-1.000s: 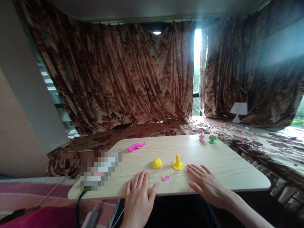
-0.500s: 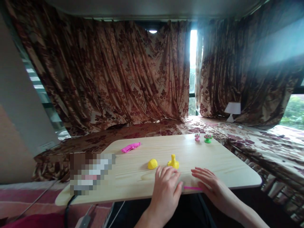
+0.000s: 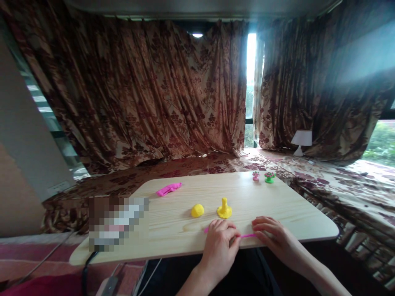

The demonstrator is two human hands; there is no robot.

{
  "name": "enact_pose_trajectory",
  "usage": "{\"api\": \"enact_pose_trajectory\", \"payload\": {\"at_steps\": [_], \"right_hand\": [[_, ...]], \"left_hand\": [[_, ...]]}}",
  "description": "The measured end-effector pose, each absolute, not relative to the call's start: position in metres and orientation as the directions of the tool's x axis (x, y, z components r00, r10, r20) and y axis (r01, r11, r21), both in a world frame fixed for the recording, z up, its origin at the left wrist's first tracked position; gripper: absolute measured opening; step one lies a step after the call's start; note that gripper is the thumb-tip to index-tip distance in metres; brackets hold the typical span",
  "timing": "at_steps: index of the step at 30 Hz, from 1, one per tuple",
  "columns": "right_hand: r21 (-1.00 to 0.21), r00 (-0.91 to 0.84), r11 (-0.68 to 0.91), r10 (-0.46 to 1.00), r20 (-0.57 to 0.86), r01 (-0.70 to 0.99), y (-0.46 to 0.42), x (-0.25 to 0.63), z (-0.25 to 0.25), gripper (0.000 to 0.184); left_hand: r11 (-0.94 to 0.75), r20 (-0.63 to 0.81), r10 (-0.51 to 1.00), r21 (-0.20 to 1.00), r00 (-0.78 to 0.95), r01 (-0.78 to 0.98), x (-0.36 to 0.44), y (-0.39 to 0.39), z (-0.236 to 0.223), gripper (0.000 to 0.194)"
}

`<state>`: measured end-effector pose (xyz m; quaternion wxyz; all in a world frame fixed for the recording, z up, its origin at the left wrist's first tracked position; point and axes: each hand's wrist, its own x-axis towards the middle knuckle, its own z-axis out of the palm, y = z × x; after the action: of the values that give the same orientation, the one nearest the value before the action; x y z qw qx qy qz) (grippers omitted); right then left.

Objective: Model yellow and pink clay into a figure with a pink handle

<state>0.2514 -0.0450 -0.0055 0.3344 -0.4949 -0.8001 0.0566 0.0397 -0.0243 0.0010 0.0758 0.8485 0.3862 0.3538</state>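
A thin pink clay strand [image 3: 247, 235] lies on the light wooden table [image 3: 173, 230] near its front edge. My left hand [image 3: 220, 242] rests with curled fingers on one end of the strand. My right hand [image 3: 274, 238] presses curled fingers on the other end. Just beyond my left hand stand a yellow clay cone shape [image 3: 224, 209] and a yellow clay ball [image 3: 197, 210]. How tightly either hand grips the strand is hidden by the fingers.
A flat pink clay piece [image 3: 168, 188] lies at the table's back left. Small pink [image 3: 256, 176] and green [image 3: 269, 177] clay figures stand at the back right. A blurred-out object [image 3: 117, 222] sits on the left side. Curtains and a white lamp [image 3: 300, 142] are behind.
My left hand moved right from the table's front edge toward my right hand. A small pink lump became a thin strand stretched between both hands. The view shifted slightly.
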Motion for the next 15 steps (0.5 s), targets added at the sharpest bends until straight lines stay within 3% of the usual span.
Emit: {"api": "enact_pose_trajectory", "payload": {"at_steps": [8,15], "right_hand": [[-0.389,-0.283,0.489,0.832,0.478,0.781,-0.045,0.252,0.0,0.02],[-0.309,-0.329,0.504,0.817,0.474,0.806,-0.061,0.229,-0.003,0.044]], "left_hand": [[-0.655,0.527,0.741,0.433,0.416,0.619,0.046,-0.02,-0.001,0.013],[-0.642,0.519,0.755,0.455,0.401,0.618,0.045,-0.021,-0.001,0.011]]}}
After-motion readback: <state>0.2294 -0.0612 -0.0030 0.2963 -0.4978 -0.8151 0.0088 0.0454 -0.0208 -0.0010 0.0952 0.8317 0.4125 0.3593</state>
